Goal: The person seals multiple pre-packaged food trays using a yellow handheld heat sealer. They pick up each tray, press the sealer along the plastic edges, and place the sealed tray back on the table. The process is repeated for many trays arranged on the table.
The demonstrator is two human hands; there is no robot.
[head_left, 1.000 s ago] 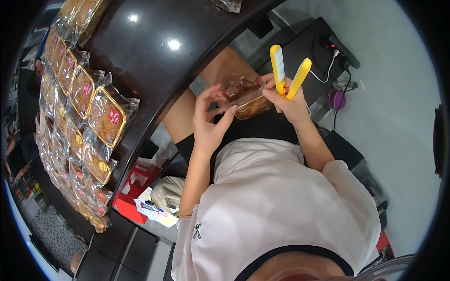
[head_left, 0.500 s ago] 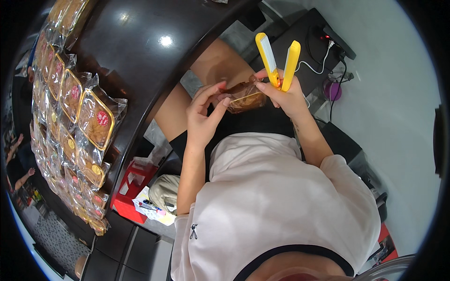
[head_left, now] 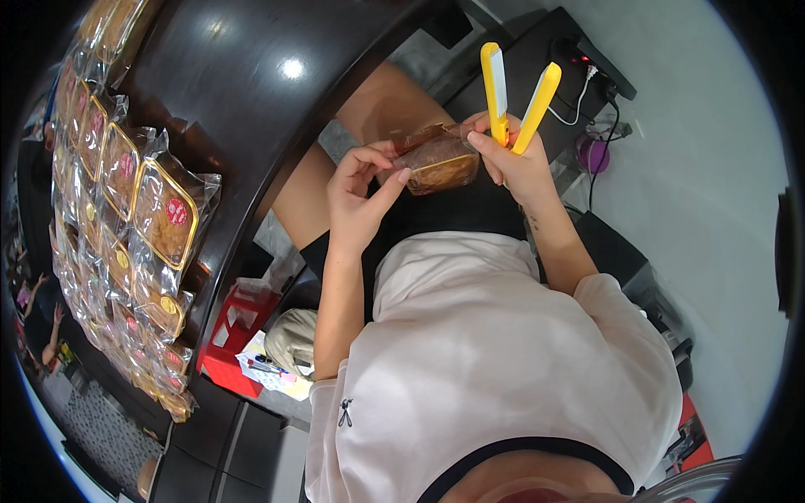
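Observation:
A small loaf cake in a clear plastic bag hangs between my hands above my lap, its gold-rimmed tray showing through the film. My left hand pinches the left end of the bag between thumb and fingers. In my right hand is a yellow mini hair straightener, gripped near its hinge with its two arms spread apart and pointing away from me. The thumb and fingers of that same hand also hold the bag's upper right corner. The straightener's plates are apart from the film.
Many bagged cakes with round stickers lie in rows on the dark glossy table at left. A power strip with cords sits at far right, by a purple round object. A red box stands below the table edge.
The straightener has shifted right and slightly away from me, turning a little. The bag's top edge now lies more stretched out between my hands, and the cake faces up more.

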